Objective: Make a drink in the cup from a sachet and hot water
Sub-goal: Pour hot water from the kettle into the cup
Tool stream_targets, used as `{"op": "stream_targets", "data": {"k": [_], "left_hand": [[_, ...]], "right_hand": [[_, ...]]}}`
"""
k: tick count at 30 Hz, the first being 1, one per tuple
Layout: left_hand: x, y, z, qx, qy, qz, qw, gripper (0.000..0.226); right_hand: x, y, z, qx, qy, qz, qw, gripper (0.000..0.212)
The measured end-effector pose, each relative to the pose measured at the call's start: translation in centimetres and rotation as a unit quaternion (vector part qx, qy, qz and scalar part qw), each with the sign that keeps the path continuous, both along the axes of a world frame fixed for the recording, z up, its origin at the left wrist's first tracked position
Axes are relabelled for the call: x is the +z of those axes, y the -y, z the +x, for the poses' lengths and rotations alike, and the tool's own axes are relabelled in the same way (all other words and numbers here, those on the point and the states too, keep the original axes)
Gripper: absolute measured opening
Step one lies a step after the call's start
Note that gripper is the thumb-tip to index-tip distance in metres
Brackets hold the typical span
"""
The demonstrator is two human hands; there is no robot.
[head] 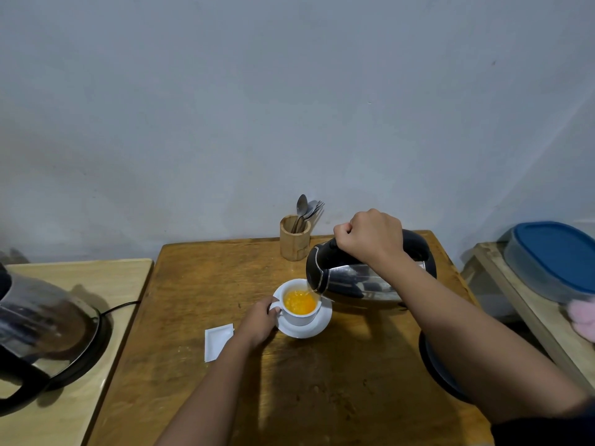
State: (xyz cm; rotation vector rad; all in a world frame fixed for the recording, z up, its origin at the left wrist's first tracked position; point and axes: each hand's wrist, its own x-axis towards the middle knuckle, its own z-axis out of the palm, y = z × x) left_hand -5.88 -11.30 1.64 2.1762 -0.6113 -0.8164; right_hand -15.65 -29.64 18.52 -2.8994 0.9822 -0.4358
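Observation:
A white cup (pixel 301 317) stands on a white saucer (pixel 309 329) in the middle of the brown wooden table (pixel 199 284). Orange liquid (pixel 299 302) fills the cup partway. My left hand (pixel 259 320) grips the cup's handle. My right hand (pixel 370 236) is closed on the black handle of a steel kettle (pixel 360 280), tilted left with its spout over the cup; water runs into it. A white sachet (pixel 215 341) lies flat on the table, left of the saucer, partly under my left forearm.
A bamboo holder (pixel 293 238) with spoons and forks stands at the table's back edge. The kettle's black base (pixel 441 371) sits at the right, behind my right arm. A second kettle (pixel 42 326) rests on a lighter table at left. A blue-lidded container (pixel 553 255) sits on a shelf at right.

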Motion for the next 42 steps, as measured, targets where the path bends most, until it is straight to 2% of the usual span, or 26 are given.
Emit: {"op": "stream_targets", "data": {"k": [18,24,28,32,36,42], "left_hand": [[0.5,-0.1,-0.6,0.014,-0.008,0.000,1.000,0.034],[0.8,0.2,-1.0,0.023,-0.005,0.000,1.000,0.033],[0.8,0.3,-1.7,0.039,-0.011,-0.010,0.999,0.032],[0.8,0.5,-2.1,0.054,-0.004,-0.019,0.998,0.031],[0.7,0.7,-2.6,0.076,0.013,-0.014,0.997,0.028],[0.7,1.3,-3.3,0.094,0.018,0.003,0.995,0.030]], "right_hand": [[-0.5,-0.1,-0.5,-0.019,0.012,0.007,1.000,0.044],[-0.5,1.3,-2.1,-0.094,0.093,0.083,0.988,0.044],[-0.8,2.6,-4.7,-0.192,0.164,0.176,0.952,0.041],[-1.3,3.9,-7.6,-0.310,0.227,0.244,0.891,0.040],[-2.2,4.6,-10.8,-0.401,0.295,0.273,0.823,0.055],[-2.3,4.1,-15.7,-0.473,0.399,0.288,0.731,0.037]]}}
